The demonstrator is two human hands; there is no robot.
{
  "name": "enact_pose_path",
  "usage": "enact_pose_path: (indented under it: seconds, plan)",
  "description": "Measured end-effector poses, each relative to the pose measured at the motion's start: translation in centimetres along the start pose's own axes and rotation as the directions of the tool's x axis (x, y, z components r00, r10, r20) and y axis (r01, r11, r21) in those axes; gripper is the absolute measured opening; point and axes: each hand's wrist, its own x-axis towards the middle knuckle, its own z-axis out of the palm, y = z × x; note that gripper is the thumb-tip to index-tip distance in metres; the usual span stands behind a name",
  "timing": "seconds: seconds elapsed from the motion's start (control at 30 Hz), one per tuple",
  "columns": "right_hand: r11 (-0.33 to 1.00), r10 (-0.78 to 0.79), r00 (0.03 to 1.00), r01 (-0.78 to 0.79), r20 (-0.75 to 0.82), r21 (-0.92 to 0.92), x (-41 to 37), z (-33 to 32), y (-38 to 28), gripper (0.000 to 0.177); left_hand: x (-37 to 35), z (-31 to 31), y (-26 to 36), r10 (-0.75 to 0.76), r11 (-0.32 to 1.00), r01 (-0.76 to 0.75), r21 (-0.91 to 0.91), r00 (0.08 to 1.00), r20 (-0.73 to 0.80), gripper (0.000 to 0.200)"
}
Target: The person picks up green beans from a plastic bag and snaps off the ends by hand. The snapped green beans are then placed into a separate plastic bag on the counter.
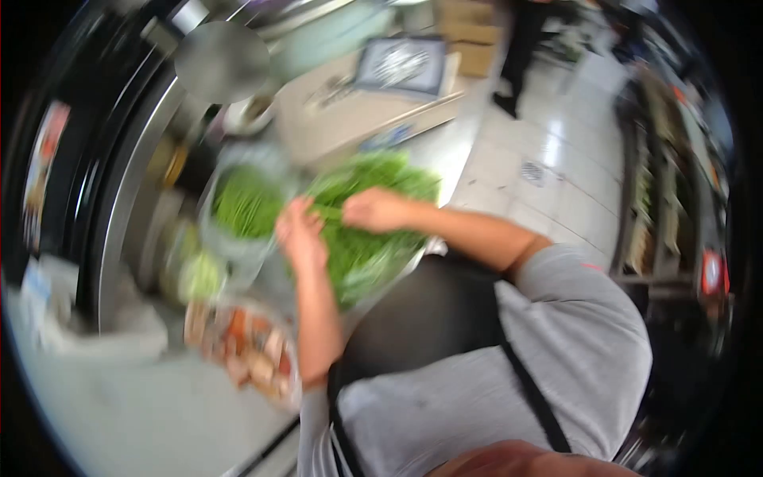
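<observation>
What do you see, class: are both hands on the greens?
Yes, the left hand and the right hand both rest on the pile of greens.

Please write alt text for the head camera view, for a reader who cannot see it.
Blurred view: a person's left hand and right hand are in a heap of green leaves on a tray. A bowl of more greens stands beside it.

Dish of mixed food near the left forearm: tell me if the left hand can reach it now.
Probably yes. The left hand is on the pile of greens, and the dish of mixed food sits right beside that forearm, with nothing visible between them, though the picture is blurred.
</observation>
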Motion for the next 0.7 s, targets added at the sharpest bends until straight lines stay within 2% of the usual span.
enact_pose_path:
  seconds: [0.03,0.07,0.1,0.13,0.2,0.3,0.37,0.4,0.43,0.47,0.5,0.53,0.57,0.6,0.63,0.67,0.7]
  plan:
    - [0.994,0.086,0.989,-0.093,-0.121,-0.054,0.2,1.0,0.7,0.022,0.0,-0.1,0.0,0.005,0.999,-0.006,0.042,1.000,0.022,0.027]
    - [0.990,0.120,0.979,-0.132,-0.166,-0.059,0.6,1.1,1.4,0.021,-0.5,0.5,0.4,0.009,0.999,-0.010,0.044,0.999,0.036,0.030]
    - [0.980,0.192,0.957,-0.199,-0.219,-0.010,0.5,-0.2,0.2,0.020,-0.9,1.1,0.8,0.047,0.988,-0.054,0.143,0.998,0.048,0.030]
    - [0.992,0.104,0.927,-0.123,-0.359,-0.031,0.9,0.5,1.6,0.020,-1.4,1.5,0.4,0.118,0.986,-0.122,0.110,0.992,0.041,0.027]
    - [0.943,0.298,0.893,-0.331,-0.337,-0.044,0.6,-0.9,-0.2,0.015,-2.2,2.5,-0.3,0.194,0.961,-0.216,0.172,0.971,0.138,0.020]
    - [0.878,0.266,0.929,-0.344,-0.258,-0.332,1.2,-0.6,0.9,0.015,-2.6,2.5,-0.6,0.310,0.877,-0.371,0.305,0.922,0.231,0.016]
    - [0.785,0.340,0.923,-0.384,-0.181,-0.487,0.4,-0.8,1.6,0.014,-2.9,2.5,-0.4,0.378,0.804,-0.485,0.344,0.863,0.335,0.015]
    - [0.735,0.375,0.917,-0.383,-0.136,-0.559,0.0,-0.6,1.8,0.014,-2.8,2.5,-0.3,0.377,0.823,-0.483,0.299,0.858,0.350,0.015]
    - [0.748,0.275,0.938,-0.347,-0.211,-0.566,-0.7,0.4,2.4,0.015,-2.6,2.7,-0.1,0.379,0.838,-0.480,0.261,0.855,0.353,0.015]
    - [0.704,0.298,0.932,-0.360,-0.207,-0.612,-1.0,0.7,2.2,0.015,-2.3,2.6,0.3,0.383,0.848,-0.474,0.236,0.857,0.344,0.016]
    - [0.670,0.310,0.932,-0.354,-0.187,-0.652,-1.3,0.7,1.7,0.015,-2.0,2.3,0.3,0.332,0.883,-0.406,0.234,0.895,0.299,0.016]
    - [0.697,0.297,0.947,-0.303,-0.122,-0.650,-1.7,0.5,1.6,0.018,-1.4,2.0,0.2,0.284,0.911,-0.338,0.235,0.929,0.238,0.016]
    - [0.750,0.262,0.943,-0.332,-0.204,-0.572,-1.7,1.4,2.8,0.018,-1.4,2.3,0.2,0.255,0.933,-0.281,0.226,0.957,0.138,0.018]
    - [0.755,0.199,0.951,-0.304,-0.238,-0.582,-1.9,1.5,2.8,0.018,-1.0,1.9,0.1,0.199,0.971,-0.214,0.108,0.970,0.137,0.019]
    - [0.748,0.130,0.972,-0.226,-0.196,-0.624,-2.1,1.6,3.4,0.016,-0.6,1.6,0.0,0.158,0.987,-0.160,0.019,0.983,0.091,0.017]
    - [0.730,0.142,0.978,-0.208,-0.154,-0.651,-1.9,1.4,3.4,0.014,0.5,0.3,-0.7,0.146,0.988,-0.137,-0.071,0.979,0.139,0.015]
    - [0.699,0.105,0.981,-0.191,-0.165,-0.690,-2.0,1.5,3.6,0.013,0.7,-0.5,-0.6,0.059,0.991,-0.045,-0.130,0.993,0.106,0.015]
